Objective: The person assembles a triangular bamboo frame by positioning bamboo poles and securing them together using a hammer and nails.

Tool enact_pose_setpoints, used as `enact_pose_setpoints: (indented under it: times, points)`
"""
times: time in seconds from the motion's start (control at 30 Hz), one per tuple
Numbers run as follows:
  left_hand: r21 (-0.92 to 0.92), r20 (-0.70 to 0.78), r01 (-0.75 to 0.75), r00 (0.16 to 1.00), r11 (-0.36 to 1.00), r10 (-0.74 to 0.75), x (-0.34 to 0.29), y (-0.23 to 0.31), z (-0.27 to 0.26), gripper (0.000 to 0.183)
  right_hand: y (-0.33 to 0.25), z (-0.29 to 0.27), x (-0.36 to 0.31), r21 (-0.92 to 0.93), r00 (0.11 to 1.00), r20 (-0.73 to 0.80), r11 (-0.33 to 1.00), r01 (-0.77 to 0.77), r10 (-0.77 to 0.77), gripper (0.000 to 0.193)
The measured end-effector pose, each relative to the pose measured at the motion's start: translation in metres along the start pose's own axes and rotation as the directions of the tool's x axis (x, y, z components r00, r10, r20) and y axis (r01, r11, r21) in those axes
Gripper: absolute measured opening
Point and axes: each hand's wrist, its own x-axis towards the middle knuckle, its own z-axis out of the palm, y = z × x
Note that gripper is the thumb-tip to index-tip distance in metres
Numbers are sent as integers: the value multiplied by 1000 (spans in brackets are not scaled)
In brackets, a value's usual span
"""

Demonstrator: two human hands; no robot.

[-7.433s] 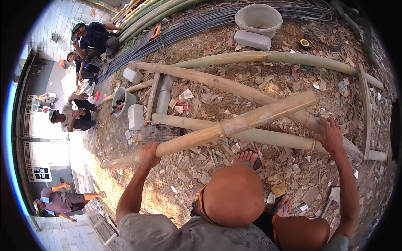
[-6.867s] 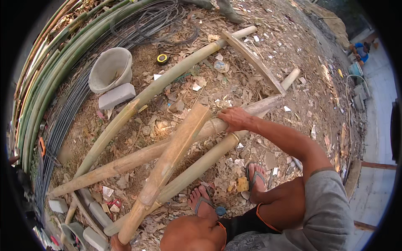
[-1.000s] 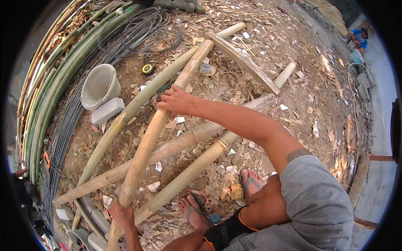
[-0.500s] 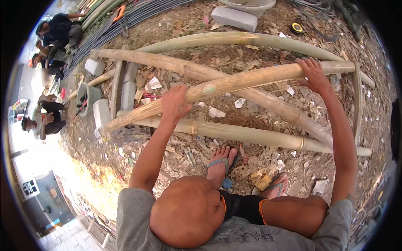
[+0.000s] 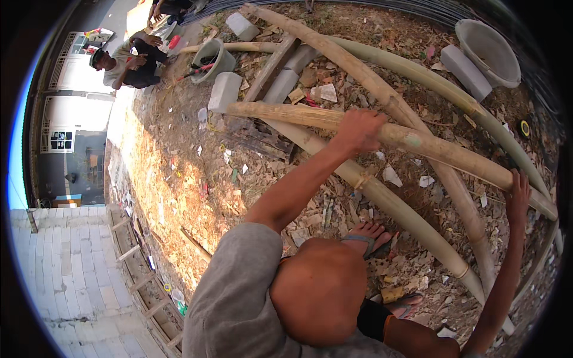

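My left hand (image 5: 359, 131) is closed over a tan bamboo pole (image 5: 439, 145) near its middle. Close to the same pole's right end, my right hand (image 5: 519, 190) has its fingers wrapped over the top. This pole crosses above a second tan bamboo pole (image 5: 382, 89) that slants away to the far left. Beneath both run a greenish far pole (image 5: 412, 67) and a pale near pole (image 5: 406, 215). Wooden crosspieces stand at the left (image 5: 271, 68) and right (image 5: 536, 262) ends.
Concrete blocks (image 5: 225, 92) lie by the left ends, near a bucket (image 5: 216, 64) with tools in it. A grey basin (image 5: 486, 52), another block (image 5: 465, 73) and a yellow-black tape roll (image 5: 524, 128) lie farther off. A person (image 5: 134, 62) sits at the far left.
My view has swung left, so the poles appear turned and shifted right. Both hands stay on the same bamboo pole, which still crosses the second one.
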Motion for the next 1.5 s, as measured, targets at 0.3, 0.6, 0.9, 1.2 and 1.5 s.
enact_pose_setpoints:
  times: [0.3,0.6,0.9,1.2,1.5]
  points:
    - [-31,-51,-65,997,997,64,48,12,8,41,-8,-23,18,36,998,60,999,-31,28,68]
    - [3,-102,-88,991,996,88,38,23,6,36,-13,-22,3,-3,953,-266,989,-149,143,28]
    - [11,-100,-64,993,998,64,55,13,6,32,-21,-15,23,100,951,-244,980,-172,192,33]
    - [29,-85,-64,994,998,67,66,18,3,38,-19,-15,22,142,954,-164,963,-228,250,41]
    - [85,-24,-27,999,996,29,71,19,10,33,-16,-12,18,135,951,-176,963,-233,255,35]
